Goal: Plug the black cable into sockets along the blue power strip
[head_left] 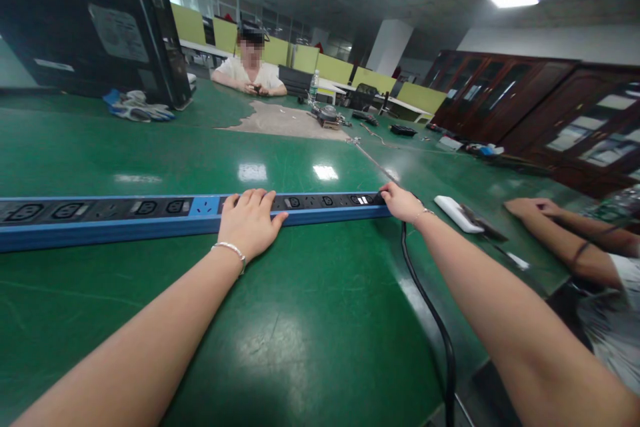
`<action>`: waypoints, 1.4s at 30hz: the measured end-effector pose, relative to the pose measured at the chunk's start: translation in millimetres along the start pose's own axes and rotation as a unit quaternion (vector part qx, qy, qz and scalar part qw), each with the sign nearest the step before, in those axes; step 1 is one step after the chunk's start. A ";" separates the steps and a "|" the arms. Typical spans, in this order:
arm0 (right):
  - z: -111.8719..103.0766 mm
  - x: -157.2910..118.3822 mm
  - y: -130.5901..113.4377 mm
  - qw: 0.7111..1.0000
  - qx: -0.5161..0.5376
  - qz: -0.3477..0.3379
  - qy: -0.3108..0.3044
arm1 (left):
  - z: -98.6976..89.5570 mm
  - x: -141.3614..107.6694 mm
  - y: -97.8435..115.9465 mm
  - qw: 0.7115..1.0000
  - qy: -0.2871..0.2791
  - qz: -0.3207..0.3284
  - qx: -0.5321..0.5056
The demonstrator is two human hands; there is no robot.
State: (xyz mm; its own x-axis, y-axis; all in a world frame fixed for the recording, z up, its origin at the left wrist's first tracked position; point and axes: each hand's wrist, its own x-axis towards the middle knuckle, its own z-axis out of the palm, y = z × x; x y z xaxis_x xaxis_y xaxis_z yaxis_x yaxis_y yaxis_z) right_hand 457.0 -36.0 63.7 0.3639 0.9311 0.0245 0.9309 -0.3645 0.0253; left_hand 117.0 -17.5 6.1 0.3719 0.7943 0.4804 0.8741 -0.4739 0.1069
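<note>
A long blue power strip (150,227) with black socket panels lies across the green table, running out of view at the left. My left hand (249,219) rests over its middle, fingers bent across the top towards the far edge and thumb stretched out along the near side. At the strip's right end, my right hand (398,201) is closed in a pinch on a black plug (379,197), of which only a small part shows. From beneath that hand a thick black cable (425,293) hangs down past the table's edge.
Across the table (280,347) sits a person (250,70). Another person's arms (555,223) rest at the right, near a white block (457,213). A black cabinet (90,27) and gloves (137,107) stand at the back left. Small parts (327,117) lie farther off.
</note>
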 end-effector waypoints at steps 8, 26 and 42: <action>-13.5 -4.6 10.5 0.997 0.029 0.028 0.071 | -1.7 -0.3 0.7 1.000 -0.009 -0.007 -0.010; -2.7 -32.0 -93.5 0.994 0.079 -0.075 0.029 | -2.3 -0.5 -0.1 1.000 -0.019 -0.001 0.000; -10.6 -27.8 -98.0 0.997 0.034 -0.067 0.008 | -0.3 -0.6 -0.8 1.000 -0.004 0.005 -0.005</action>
State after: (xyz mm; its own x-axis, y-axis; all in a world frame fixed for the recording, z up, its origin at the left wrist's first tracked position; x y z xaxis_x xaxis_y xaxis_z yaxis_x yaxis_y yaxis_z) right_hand 355.3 -26.3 71.1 0.2365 0.9707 0.0420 0.9712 -0.2350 -0.0387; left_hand 116.0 -17.7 6.0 0.3828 0.7929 0.4742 0.8677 -0.4848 0.1102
